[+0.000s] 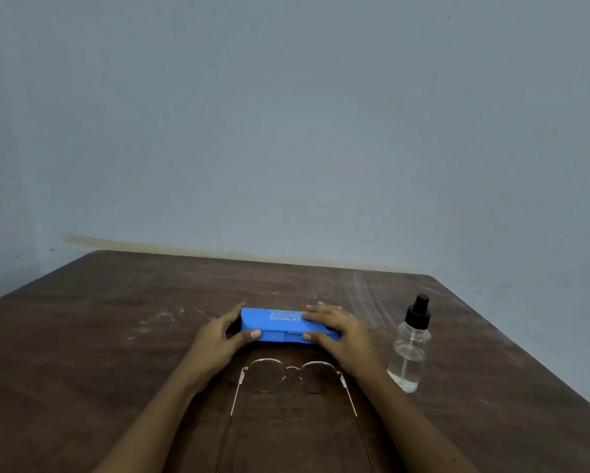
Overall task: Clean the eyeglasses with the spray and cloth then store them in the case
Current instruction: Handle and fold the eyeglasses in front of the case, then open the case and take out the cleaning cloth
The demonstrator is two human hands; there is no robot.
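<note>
Blue plastic is being gripped at both ends: the case [288,325] is lying shut on the brown table [116,322], its long axis running left to right across the view, directly ahead of the person. The left hand [218,339] is being curled around the left end, thumb pressed on the near edge and fingers hidden behind the far side. The right hand [338,331] is being laid over the right end, fingers spread flat on the lid and thumb set against the front seam. Both forearms are being reached forward, converging on the case. The eyeglasses [288,375] are being left untouched just nearer the body, temples unfolded and pointing back between the arms. The spray bottle [410,346] is standing upright beside the right wrist, apart from it. No cloth is being shown; it is judged that the case is being opened, perhaps to reach one.
</note>
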